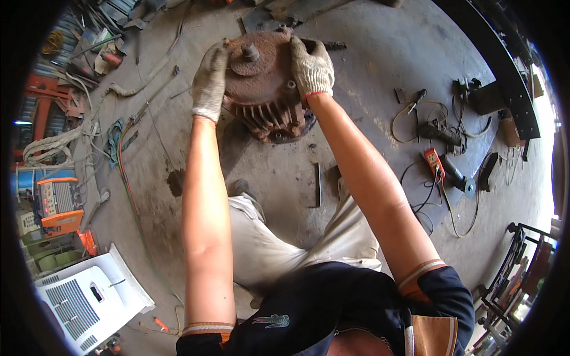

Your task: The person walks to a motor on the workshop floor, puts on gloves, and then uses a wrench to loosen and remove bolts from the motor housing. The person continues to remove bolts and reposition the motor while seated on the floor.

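Observation:
A rusty, finned electric motor point(261, 83) with a round end flange and a short central shaft point(250, 51) stands in front of me, its flange face tilted up. My left hand point(210, 82), in a worn knitted work glove, is wrapped around the left edge of the flange. On the opposite side my right hand point(312, 66), gloved the same way with a red cuff edge, grips the flange's right rim. Both arms are stretched out. The fingertips are partly hidden behind the rim. Whether the motor rests on the floor or is lifted, I cannot tell.
On the right lie an angle grinder point(459, 176), an orange power socket point(434, 163) and tangled cables. A black steel beam point(502, 65) curves along the upper right. At left are an orange welding machine point(57, 204), ropes and hoses. A thin metal rod point(319, 185) lies near my feet.

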Tool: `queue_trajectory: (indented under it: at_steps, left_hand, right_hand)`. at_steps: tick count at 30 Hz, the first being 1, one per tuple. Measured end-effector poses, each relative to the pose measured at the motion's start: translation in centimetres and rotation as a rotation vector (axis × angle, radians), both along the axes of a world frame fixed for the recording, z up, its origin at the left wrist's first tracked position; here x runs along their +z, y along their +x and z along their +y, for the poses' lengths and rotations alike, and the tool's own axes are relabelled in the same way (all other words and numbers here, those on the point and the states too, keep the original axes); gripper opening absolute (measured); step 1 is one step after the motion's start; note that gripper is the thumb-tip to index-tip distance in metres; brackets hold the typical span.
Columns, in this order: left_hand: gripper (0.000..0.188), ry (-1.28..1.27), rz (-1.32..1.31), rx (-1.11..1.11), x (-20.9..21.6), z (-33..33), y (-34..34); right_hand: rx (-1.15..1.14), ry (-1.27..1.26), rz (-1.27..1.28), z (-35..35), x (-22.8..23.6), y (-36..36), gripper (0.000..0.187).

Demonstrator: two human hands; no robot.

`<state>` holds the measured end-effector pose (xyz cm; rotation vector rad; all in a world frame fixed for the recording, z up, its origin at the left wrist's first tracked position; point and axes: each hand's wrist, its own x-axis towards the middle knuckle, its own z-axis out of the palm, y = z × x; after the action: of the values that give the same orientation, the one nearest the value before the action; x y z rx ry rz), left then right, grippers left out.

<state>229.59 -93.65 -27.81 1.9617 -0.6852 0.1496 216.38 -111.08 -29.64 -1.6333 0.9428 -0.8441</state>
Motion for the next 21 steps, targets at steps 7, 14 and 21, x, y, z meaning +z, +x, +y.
queue_trajectory:
  at_steps: [7,14,21]
  left_hand:
    - [0.076,-0.453,0.553,0.278,1.0,-0.4,-3.3]
    - [0.076,-0.369,0.362,0.045,-0.3,0.9,-5.8]
    - [0.068,-0.186,-0.101,0.095,-3.2,0.4,-4.9]
  right_hand:
    - [0.030,-0.004,-0.021,-0.1,-0.3,0.3,0.060]
    - [0.021,-0.041,-0.028,0.1,-0.3,0.0,0.059]
    - [0.091,0.213,-0.263,-4.9,-5.4,-2.7,0.070]
